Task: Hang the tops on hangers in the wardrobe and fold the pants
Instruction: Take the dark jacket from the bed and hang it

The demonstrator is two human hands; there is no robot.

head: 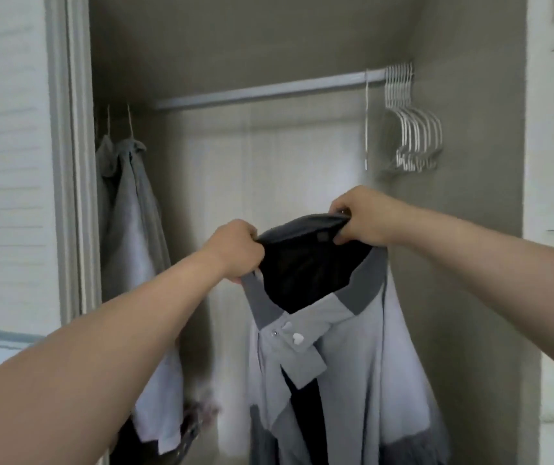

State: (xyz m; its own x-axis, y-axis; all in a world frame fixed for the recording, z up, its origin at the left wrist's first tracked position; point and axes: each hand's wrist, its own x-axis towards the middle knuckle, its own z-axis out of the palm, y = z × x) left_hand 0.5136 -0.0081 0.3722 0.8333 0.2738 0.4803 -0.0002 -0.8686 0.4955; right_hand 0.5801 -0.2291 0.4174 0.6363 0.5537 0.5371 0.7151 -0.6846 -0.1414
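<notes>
Currently both hands are clamped on the collar. Our left hand (pixel 235 251) has its fingers curled round the collar's left end, and our right hand (pixel 359 218) pinches the right end slightly higher. Between them hangs a light grey short-sleeved polo shirt with a dark grey knit collar (pixel 336 364). Its placket is unbuttoned and two white buttons (pixel 297 337) show. We judge the two-point hold is meant to stretch the neck into a wide mouth, the dark inside showing, so that the body drops straight under its own weight and a hanger can be fed in. No hanger is visible inside the neck, though the fabric could hide one. The shirt is held in the air in front of the open grey-lined wardrobe (pixel 453 229), below the horizontal pale metal rail (pixel 268 90) and touching neither. At the rail's right end is a tight bunch of white wire hangers (pixel 413 129), with one more hanging just left of it (pixel 366 122). These are up and to the right of the right hand, so that hand looks the natural one to fetch one, if none is in the shirt yet. Two grey tops already on hangers (pixel 127 203) sit at the far left of the rail, beside the white louvred door (pixel 7 129). The rail's middle stretch carries nothing, which we read as the likely slot for this shirt. Motion blur softens the lower hem, so we cannot say how it hangs there.
</notes>
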